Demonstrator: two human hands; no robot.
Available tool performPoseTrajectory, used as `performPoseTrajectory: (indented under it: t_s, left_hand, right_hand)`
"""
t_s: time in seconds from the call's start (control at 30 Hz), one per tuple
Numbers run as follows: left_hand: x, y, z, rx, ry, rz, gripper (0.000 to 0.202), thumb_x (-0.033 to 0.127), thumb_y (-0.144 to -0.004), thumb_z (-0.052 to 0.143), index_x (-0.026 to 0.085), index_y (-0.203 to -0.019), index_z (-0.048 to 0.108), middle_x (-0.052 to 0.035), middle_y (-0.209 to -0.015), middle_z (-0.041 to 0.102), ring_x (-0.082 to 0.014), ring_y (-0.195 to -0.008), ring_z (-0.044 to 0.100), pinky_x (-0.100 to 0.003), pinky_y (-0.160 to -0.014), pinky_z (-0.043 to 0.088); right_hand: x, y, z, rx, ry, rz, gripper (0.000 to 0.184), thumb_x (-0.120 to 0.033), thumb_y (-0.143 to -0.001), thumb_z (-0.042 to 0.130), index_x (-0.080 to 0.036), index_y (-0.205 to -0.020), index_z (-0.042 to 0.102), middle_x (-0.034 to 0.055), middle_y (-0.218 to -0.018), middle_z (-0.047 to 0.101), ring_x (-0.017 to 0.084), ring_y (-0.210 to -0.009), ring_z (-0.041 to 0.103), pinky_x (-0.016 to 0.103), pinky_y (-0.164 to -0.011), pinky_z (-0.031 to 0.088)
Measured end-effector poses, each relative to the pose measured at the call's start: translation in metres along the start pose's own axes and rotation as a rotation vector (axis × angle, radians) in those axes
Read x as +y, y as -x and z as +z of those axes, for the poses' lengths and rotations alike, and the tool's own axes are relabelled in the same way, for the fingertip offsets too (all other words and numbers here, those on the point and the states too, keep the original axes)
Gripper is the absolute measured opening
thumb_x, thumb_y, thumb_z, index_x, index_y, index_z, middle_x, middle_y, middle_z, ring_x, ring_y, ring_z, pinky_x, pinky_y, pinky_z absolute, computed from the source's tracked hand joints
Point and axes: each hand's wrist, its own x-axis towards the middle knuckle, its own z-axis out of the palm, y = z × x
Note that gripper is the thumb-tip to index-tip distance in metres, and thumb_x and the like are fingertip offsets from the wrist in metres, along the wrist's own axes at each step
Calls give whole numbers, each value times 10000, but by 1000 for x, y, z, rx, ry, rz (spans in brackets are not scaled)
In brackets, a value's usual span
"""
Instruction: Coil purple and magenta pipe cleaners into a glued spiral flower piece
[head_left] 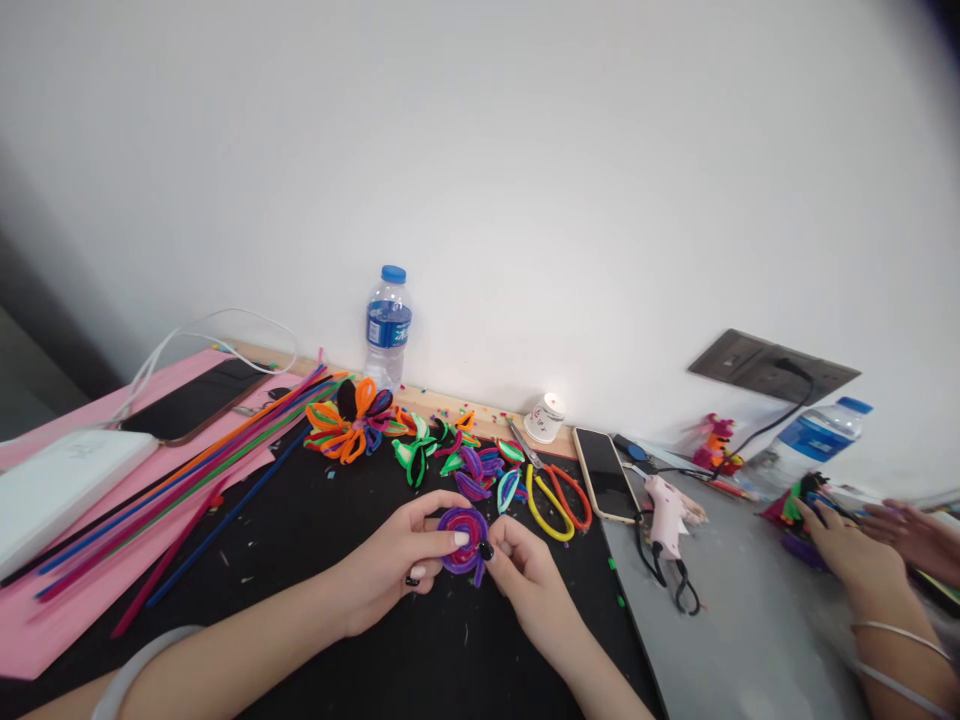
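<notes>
Between my hands is a flat coil of purple and magenta pipe cleaner [455, 524], held above the black mat. My left hand [409, 550] pinches its left side, thumb across the front. My right hand [525, 573] is closed at its lower right edge, thumb and finger by the short loose purple end. Just beyond lie several looped pipe-cleaner shapes, among them a purple one [474, 475] and a green one [415, 455]. An orange pipe-cleaner flower [352, 425] sits farther left. Scissors [551, 495] with yellow and red handles lie past my right hand.
Long pipe cleaners [217, 470] lie on pink paper [45, 625] at left, near a phone [199, 400] and white box [71, 480]. A bottle [388, 325] and paper cup [545, 418] stand by the wall. Right are another phone [606, 472], a glue gun [666, 515] and another person's hands [855, 555].
</notes>
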Motion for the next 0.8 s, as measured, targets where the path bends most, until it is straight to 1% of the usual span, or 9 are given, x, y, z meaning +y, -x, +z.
performPoseTrajectory:
  t_s: [0.2,0.4,0.6,0.8]
  left_hand:
    - [-3,-2,-1,-9,49,-21,283,222,-738,677,197,-1004,584,68,-649,473,5,-413,213,-182,-424,132]
    - [-3,-1,0,-13,101,-47,286,219,-724,698,196,-990,597,76,-604,451,0,-417,202,-185,-423,96]
    - [-3,-1,0,-34,148,-76,273,204,-725,695,196,-980,599,82,-593,436,3,-414,195,-181,-422,96]
    - [-5,-2,-1,-46,206,-97,279,192,-708,708,204,-965,601,84,-626,428,11,-411,198,-174,-422,103]
  right_hand:
    - [-1,-1,3,56,60,-33,312,-436,-856,504,-189,-695,401,-59,-608,330,91,-550,276,225,-503,229]
    - [-4,1,4,111,194,-54,258,-366,-855,492,-196,-683,399,-58,-591,347,93,-526,299,232,-493,239]
    - [-4,3,5,164,226,-74,246,-397,-826,515,-234,-653,452,-28,-565,385,131,-508,334,277,-471,267]
    - [-1,3,5,177,215,-98,201,-408,-800,538,-261,-665,518,12,-570,441,152,-512,399,314,-458,288]
